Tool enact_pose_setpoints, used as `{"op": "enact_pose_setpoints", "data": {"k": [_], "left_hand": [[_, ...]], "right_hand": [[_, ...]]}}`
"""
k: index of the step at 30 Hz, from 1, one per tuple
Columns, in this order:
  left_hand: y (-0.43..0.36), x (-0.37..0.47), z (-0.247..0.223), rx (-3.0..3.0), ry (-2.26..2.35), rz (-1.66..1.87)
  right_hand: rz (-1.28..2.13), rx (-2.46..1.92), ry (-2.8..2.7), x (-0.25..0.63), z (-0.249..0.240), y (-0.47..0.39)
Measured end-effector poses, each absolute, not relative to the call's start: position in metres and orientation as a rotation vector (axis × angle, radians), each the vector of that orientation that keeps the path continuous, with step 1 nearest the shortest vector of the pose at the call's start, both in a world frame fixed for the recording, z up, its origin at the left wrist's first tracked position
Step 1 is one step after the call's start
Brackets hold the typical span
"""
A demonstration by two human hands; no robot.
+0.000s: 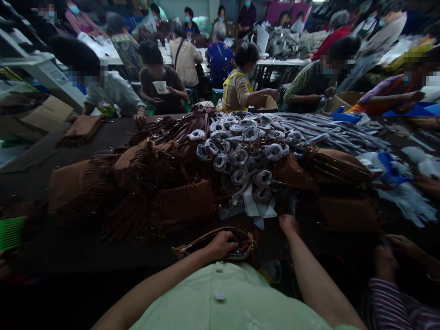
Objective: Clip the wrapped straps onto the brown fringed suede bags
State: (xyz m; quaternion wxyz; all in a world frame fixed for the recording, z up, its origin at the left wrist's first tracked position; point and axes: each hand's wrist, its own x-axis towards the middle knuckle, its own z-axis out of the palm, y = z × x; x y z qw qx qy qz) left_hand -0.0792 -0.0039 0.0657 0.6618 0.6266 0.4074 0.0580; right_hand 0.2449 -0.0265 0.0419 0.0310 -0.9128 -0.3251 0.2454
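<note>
Close to my body, a brown handbag (202,237) lies on the table with its zipped top gaping. My left hand (222,245) reaches over its mouth, fingers curled at the opening and partly hidden inside. Farther forward and to the right, my right hand (288,224) is closed low over the dark tabletop. A bit of clear plastic (293,204) shows just beyond its fingers; what they hold is too dim to make out. Straight ahead is a heap of rolled straps (240,156) in clear wrapping, beside a brown fringed bag (185,204).
More brown bags (338,167) are piled to the right, near white and blue plastic wrapping (398,178). A green comb-like object (12,233) is at the far left. A co-worker's hands (388,256) are close on my right. Several people sit across the table.
</note>
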Motion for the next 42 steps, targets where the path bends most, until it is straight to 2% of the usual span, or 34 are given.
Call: {"op": "enact_pose_setpoints", "data": {"k": [4,7,10,17,27,31,38,42], "left_hand": [[-0.002,-0.080,0.071,1.360,0.966,0.185],[-0.001,-0.077,0.075,1.273,0.966,0.184],[-0.002,-0.075,0.077,1.228,0.966,0.187],[-0.005,-0.076,0.078,1.089,0.934,0.198],[-0.008,-0.077,0.068,0.995,0.921,0.221],[-0.006,-0.081,0.069,0.781,0.875,0.227],[-0.001,-0.088,0.075,0.684,0.831,0.147],[0.000,-0.088,0.078,0.751,0.871,0.208]], "right_hand": [[0.814,-2.553,-1.245,0.198,0.090,-0.039],[0.954,-2.143,-1.527,0.138,0.130,-0.049],[1.071,-2.117,-1.664,0.086,0.150,-0.056],[0.904,-2.431,-1.846,0.069,0.149,-0.060],[0.831,-2.545,-1.966,0.058,0.153,-0.059],[0.787,-2.572,-1.955,0.056,0.148,-0.061],[0.896,-2.440,-1.789,0.058,0.150,-0.065],[1.255,-2.149,-1.536,0.065,0.148,-0.067]]}}
